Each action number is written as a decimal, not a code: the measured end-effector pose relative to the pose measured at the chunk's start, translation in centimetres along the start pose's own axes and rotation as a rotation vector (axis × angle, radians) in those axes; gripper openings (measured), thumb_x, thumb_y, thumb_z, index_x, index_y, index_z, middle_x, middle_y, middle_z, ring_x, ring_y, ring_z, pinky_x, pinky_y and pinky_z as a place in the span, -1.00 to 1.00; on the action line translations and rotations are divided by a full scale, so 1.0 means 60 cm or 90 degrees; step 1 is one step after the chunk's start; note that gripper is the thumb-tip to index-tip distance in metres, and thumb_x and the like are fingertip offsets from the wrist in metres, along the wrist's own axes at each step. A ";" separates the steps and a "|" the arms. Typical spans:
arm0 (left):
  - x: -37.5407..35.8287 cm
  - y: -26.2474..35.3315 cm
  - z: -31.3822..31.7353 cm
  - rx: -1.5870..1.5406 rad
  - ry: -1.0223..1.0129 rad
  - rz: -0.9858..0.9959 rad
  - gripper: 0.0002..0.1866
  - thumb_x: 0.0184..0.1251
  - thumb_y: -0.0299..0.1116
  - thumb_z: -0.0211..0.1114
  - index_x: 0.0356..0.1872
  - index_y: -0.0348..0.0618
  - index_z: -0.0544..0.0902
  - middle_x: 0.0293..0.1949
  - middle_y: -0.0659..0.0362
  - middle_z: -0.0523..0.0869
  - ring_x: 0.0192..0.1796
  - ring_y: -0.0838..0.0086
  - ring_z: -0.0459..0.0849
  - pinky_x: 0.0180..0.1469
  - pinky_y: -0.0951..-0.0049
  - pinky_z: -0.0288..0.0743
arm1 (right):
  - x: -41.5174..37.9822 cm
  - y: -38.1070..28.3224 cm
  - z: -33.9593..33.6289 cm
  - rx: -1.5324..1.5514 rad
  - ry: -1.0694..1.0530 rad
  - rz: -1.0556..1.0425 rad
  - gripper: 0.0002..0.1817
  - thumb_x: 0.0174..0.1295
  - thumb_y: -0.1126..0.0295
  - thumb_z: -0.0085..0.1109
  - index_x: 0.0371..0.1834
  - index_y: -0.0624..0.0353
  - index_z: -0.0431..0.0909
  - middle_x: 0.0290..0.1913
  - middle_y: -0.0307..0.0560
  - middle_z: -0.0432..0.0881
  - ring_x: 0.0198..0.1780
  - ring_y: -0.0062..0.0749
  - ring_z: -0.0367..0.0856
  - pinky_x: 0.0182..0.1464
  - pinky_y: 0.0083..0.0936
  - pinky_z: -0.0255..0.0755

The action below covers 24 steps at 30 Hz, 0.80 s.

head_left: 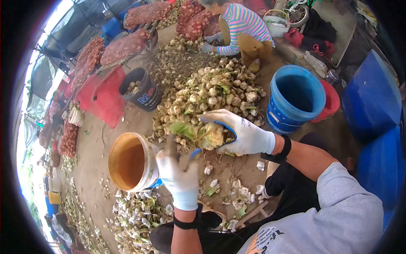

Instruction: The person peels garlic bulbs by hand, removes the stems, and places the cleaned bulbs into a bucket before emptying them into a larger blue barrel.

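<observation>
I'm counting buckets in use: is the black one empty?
Not empty: pale bulbs show inside the black bucket; their depth cannot be told.

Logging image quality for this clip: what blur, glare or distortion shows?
Head view: strong fisheye curving inside a black surround; glare washes out the left edge; the white-gloved left hand is blurred, probably by motion, while the white-gloved right hand looks sharper.

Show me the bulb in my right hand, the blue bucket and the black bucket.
Bulb [215, 138]: head view, on its pale side, by your right hand's [249, 136] fingers.
Blue bucket [278, 112]: head view, on its outer wall.
Black bucket [148, 96]: head view, on its lettered outer wall.
</observation>
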<state>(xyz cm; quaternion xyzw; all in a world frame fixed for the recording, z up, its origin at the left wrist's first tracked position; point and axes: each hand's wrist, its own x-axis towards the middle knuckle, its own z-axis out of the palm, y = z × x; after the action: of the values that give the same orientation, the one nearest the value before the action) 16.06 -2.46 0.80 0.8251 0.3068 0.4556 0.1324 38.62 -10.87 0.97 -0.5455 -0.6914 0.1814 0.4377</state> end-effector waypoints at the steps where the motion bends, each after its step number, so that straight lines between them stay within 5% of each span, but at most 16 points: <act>1: 0.002 0.005 -0.006 0.053 -0.065 0.053 -0.36 0.17 -0.51 0.50 0.37 -0.14 0.64 -0.10 0.05 0.62 -0.03 0.19 0.62 0.02 0.23 0.52 | -0.001 -0.009 0.008 0.009 -0.010 0.001 -0.03 0.10 0.35 0.60 0.62 0.14 0.31 0.50 0.13 0.42 0.58 0.05 0.32 0.60 -0.17 0.21; 6: -0.005 -0.022 -0.004 -0.031 -0.191 0.080 -0.49 0.10 -0.63 0.39 0.17 -0.19 0.72 -0.21 -0.03 0.63 -0.11 0.06 0.66 0.02 0.19 0.56 | -0.011 -0.018 0.008 0.001 -0.055 -0.047 -0.04 0.12 0.41 0.55 0.64 0.12 0.29 0.47 0.20 0.43 0.52 0.08 0.39 0.55 -0.17 0.31; 11: 0.003 -0.025 -0.006 0.037 0.006 -0.044 -0.89 0.30 -0.55 0.41 -0.19 -0.24 0.70 -0.35 0.04 0.66 -0.33 0.15 0.64 -0.20 0.18 0.52 | -0.020 -0.027 0.020 0.010 -0.124 -0.066 0.03 0.04 0.43 0.55 0.66 0.13 0.23 0.44 0.25 0.43 0.48 0.12 0.42 0.51 -0.15 0.36; 15: 0.007 -0.120 -0.036 0.168 0.058 -0.178 -0.86 0.36 -0.50 0.40 -0.15 -0.34 0.69 -0.28 -0.04 0.74 -0.29 0.22 0.71 -0.15 0.18 0.58 | -0.014 -0.010 -0.002 -0.016 -0.002 -0.007 -0.01 0.04 0.42 0.55 0.62 0.14 0.29 0.44 0.19 0.44 0.49 0.06 0.42 0.56 -0.20 0.29; 17: 0.009 -0.134 -0.049 0.024 -0.172 -0.411 -0.80 0.41 -0.41 0.42 -0.11 -0.38 0.71 -0.21 -0.03 0.80 -0.27 0.36 0.75 -0.17 0.28 0.62 | -0.011 -0.002 -0.008 0.001 0.022 -0.004 -0.03 0.04 0.42 0.54 0.60 0.14 0.32 0.45 0.17 0.45 0.50 0.04 0.41 0.58 -0.22 0.26; 18: -0.002 -0.131 -0.042 -0.277 -0.180 -0.546 -0.62 0.49 -0.21 0.46 0.01 -0.39 0.70 -0.17 0.05 0.79 -0.27 0.45 0.72 -0.20 0.38 0.65 | -0.011 0.001 -0.006 0.035 0.030 0.002 -0.05 0.02 0.42 0.55 0.58 0.16 0.35 0.45 0.15 0.46 0.51 0.02 0.41 0.59 -0.22 0.24; 20: -0.012 -0.076 -0.025 -0.587 -0.165 -0.630 -0.46 0.52 -0.03 0.44 0.16 -0.38 0.64 -0.11 0.12 0.75 -0.23 0.46 0.73 -0.15 0.46 0.71 | -0.013 -0.002 0.004 0.076 0.034 0.011 -0.07 0.01 0.42 0.55 0.56 0.17 0.37 0.45 0.14 0.46 0.52 0.01 0.40 0.60 -0.22 0.23; 24: -0.028 -0.033 0.016 -0.746 -0.182 -0.625 -0.40 0.44 0.01 0.48 0.23 -0.27 0.57 0.05 0.14 0.75 -0.06 0.37 0.81 -0.04 0.21 0.81 | -0.012 -0.012 0.037 0.098 -0.038 -0.052 -0.13 0.06 0.40 0.58 0.50 0.18 0.40 0.48 0.15 0.45 0.55 0.04 0.36 0.62 -0.16 0.19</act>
<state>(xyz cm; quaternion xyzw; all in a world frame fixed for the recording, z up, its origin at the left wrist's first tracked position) 15.41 -1.92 -1.83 0.4411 0.3263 0.3222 0.7715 36.43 -11.30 -0.02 -0.4759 -0.7099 0.2317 0.4647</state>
